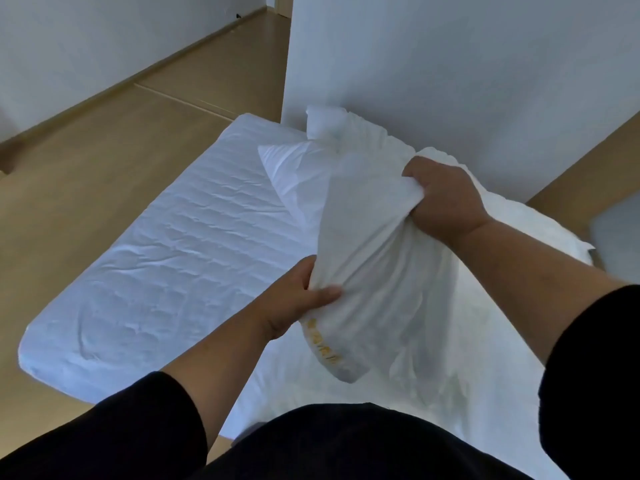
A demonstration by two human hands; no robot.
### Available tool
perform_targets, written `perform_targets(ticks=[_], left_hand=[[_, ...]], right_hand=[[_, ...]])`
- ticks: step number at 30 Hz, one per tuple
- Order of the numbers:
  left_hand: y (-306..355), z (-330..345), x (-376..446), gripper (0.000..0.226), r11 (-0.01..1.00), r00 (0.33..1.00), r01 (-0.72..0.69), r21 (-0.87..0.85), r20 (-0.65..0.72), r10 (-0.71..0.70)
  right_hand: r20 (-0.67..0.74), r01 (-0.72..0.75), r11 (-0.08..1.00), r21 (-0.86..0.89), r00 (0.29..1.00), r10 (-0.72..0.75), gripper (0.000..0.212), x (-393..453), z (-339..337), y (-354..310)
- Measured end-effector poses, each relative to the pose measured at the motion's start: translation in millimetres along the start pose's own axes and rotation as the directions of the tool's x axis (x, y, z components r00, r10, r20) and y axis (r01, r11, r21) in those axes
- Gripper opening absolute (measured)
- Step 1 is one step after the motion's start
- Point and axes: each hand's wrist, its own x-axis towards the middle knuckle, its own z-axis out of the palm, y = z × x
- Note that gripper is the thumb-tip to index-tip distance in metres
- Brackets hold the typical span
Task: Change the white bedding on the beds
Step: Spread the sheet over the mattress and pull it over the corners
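A white pillowcase [374, 271] with yellow lettering near its lower edge is bunched up over the bed. My left hand [298, 303] pinches its lower left edge between thumb and fingers. My right hand [440, 199] grips a fistful of its upper part. Behind the case lies a white pillow [294, 168], one corner pointing left; a second pillow [329, 124] leans against the wall. The bed [173, 265] carries a wrinkled white quilted sheet.
A white wall [450, 64] stands right behind the pillows. Wooden floor [104, 150] runs along the bed's left side to a skirting board and another white wall. A strip of floor [588, 161] shows at the right. White bedding [485, 341] lies under my right forearm.
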Motion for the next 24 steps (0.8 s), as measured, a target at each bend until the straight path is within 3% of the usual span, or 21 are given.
perform_targets(ticks=[3, 4, 7, 9, 10, 12, 14, 17, 22, 24], left_hand=[[-29.3, 10.0, 8.6, 0.023, 0.890, 0.994, 0.037, 0.454, 0.078, -0.081], [-35.7, 16.4, 10.2, 0.015, 0.866, 0.995, 0.049, 0.497, 0.055, -0.087], [-34.5, 29.3, 13.2, 0.023, 0.977, 0.996, 0.076, 0.198, -0.059, -0.065], [-26.4, 25.7, 15.0, 0.012, 0.999, 0.993, -0.042, 0.021, -0.106, 0.044], [-17.0, 21.0, 14.4, 0.015, 0.992, 0.989, -0.104, -0.071, -0.114, 0.096], [8.4, 5.1, 9.0, 0.047, 0.958, 0.973, -0.212, -0.192, -0.137, 0.188], [42.9, -12.6, 3.1, 0.047, 0.923, 0.940, -0.325, -0.207, -0.179, 0.291], [92.3, -19.7, 3.1, 0.047, 0.917, 0.919, -0.375, -0.139, -0.187, 0.347], [98.7, -31.1, 46.8, 0.041, 0.961, 0.931, -0.263, 0.090, -0.238, 0.277], [81.5, -31.1, 65.8, 0.035, 0.982, 0.940, -0.166, 0.091, -0.288, 0.185]], right_hand=[[-0.057, -0.097, 0.992, 0.078, 0.993, 0.101, 0.012, 13.7, -21.6, 7.7], [-0.054, -0.104, 0.991, 0.088, 0.993, 0.109, 0.010, 15.5, -25.4, 8.9], [0.006, -0.042, 0.999, 0.024, 0.999, 0.042, 0.021, 14.2, -30.4, 19.2], [0.112, 0.125, 0.988, -0.088, 0.987, -0.115, 0.040, 7.3, -30.7, 36.3], [0.201, 0.232, 0.963, -0.138, 0.959, -0.203, 0.046, 2.7, -30.4, 48.4], [0.415, 0.442, 0.868, -0.225, 0.850, -0.325, 0.048, -10.6, -26.9, 75.2], [0.569, 0.553, 0.786, -0.276, 0.753, -0.331, 0.042, -28.5, -20.6, 93.4], [0.628, 0.601, 0.751, -0.274, 0.703, -0.334, 0.029, -46.5, -6.7, 96.4], [0.573, 0.622, 0.783, -0.017, 0.647, -0.502, 0.018, -49.7, 9.4, 46.3], [0.533, 0.556, 0.829, 0.066, 0.683, -0.500, 0.020, -54.3, 20.9, 29.6]])
